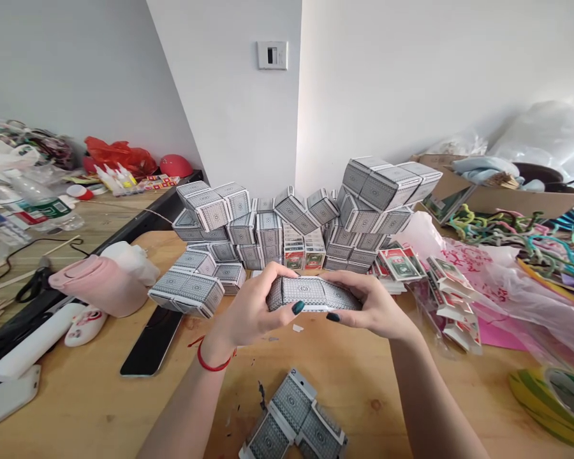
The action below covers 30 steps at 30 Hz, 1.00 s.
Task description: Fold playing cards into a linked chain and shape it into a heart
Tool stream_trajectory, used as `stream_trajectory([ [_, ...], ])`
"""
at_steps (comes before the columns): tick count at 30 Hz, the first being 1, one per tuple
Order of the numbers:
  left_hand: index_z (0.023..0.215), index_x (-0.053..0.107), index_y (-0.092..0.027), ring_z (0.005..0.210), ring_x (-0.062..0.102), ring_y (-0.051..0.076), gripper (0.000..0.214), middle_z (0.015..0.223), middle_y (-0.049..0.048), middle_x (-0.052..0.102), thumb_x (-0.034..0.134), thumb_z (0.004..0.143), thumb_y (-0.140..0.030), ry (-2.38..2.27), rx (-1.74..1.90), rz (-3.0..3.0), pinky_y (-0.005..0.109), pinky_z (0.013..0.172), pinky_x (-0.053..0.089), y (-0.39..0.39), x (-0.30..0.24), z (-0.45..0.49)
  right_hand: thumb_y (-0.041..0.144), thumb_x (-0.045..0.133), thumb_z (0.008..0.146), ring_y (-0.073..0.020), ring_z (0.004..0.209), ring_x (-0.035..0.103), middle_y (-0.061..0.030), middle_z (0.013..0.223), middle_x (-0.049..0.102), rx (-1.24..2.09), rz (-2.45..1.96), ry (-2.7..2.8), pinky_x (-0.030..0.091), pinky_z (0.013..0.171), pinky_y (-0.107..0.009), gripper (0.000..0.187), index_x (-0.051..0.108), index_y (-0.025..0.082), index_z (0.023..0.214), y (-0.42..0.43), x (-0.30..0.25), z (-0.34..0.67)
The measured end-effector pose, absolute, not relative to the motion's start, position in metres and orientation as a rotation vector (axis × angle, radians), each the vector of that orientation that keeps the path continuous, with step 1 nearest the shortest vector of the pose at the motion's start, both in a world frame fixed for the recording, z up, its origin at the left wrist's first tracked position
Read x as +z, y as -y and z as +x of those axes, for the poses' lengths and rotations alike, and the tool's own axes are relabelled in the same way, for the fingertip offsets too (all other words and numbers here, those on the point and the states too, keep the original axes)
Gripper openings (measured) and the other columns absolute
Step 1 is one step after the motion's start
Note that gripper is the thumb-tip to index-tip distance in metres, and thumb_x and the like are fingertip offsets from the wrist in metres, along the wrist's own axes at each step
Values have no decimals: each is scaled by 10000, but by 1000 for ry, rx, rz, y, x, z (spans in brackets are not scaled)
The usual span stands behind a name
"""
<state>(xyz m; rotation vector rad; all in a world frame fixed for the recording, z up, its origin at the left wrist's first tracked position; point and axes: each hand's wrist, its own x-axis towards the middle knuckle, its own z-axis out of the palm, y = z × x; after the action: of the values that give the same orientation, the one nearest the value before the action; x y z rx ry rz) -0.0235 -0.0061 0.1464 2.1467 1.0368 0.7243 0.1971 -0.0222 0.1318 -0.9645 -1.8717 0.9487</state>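
Note:
Between my two hands is a block of folded playing cards [310, 291] with grey patterned backs, held above the wooden table. My left hand [263, 306] grips its left end, thumb in front and fingers behind. On the other end my right hand [370, 303] closes the same way. Below, near the front edge of view, lies a joined piece of folded cards [291, 408]. Behind my hands stand stacked card blocks [268, 233], some tilted. Closer on the left is a separate pair of card blocks [189, 290].
A black phone [150, 341], a pink bottle [98, 285] and a computer mouse [86, 325] lie left. Card boxes [402, 262], opened boxes [454, 306], pink plastic [478, 280] and a tape roll [555, 401] are right. A cardboard box [511, 194] stands behind them.

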Motion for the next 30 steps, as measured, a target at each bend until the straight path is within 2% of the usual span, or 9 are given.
stream_trajectory([
  [4,1104,435,-207,888,522,182,413,986,42,553,510,745,-397,-959,667,2107,297,756,424,5,143,-15,343,656,671,-246,1069,498,-85,1170,547,929,-977,1899,404,906,-381,518,516,216,1154,24,136,188],
  [7,1220,344,-214,1060,458,212,633,1165,73,481,603,676,-408,-874,722,2079,321,877,391,2,142,-14,337,647,684,-244,1039,523,-85,1144,566,989,-993,1836,422,892,-374,464,546,207,1118,23,133,192],
  [10,1283,257,-215,1131,412,218,796,1257,85,415,668,621,-374,-810,770,2064,319,938,355,0,144,-19,360,600,725,-242,986,557,-88,1106,590,994,-1011,1662,459,837,-365,409,554,198,1098,20,129,209],
  [15,1235,358,-207,1095,453,210,562,1216,84,471,555,739,-385,-929,903,2049,312,917,375,-1,146,-22,417,555,748,-244,1021,534,-77,1138,568,960,-1035,1604,450,845,-348,443,513,216,1140,20,129,229],
  [20,1200,453,-218,1074,453,233,591,1176,75,507,592,679,-459,-905,928,2225,336,939,336,-1,147,-24,437,572,729,-254,1039,518,-92,1156,553,1107,-957,1676,420,879,-368,490,507,194,1150,19,128,220],
  [25,1217,455,-208,916,509,183,512,1054,63,536,478,769,-456,-919,879,2266,295,823,398,2,150,-27,442,601,699,-254,1004,531,-99,1107,578,1064,-958,1750,421,863,-365,462,565,181,1079,18,129,215],
  [30,1215,459,-219,785,504,139,481,957,39,525,476,780,-421,-943,820,2293,250,715,410,3,152,-29,415,595,713,-237,948,553,-92,1038,605,1010,-972,1815,443,812,-343,424,577,180,1065,20,133,210],
])
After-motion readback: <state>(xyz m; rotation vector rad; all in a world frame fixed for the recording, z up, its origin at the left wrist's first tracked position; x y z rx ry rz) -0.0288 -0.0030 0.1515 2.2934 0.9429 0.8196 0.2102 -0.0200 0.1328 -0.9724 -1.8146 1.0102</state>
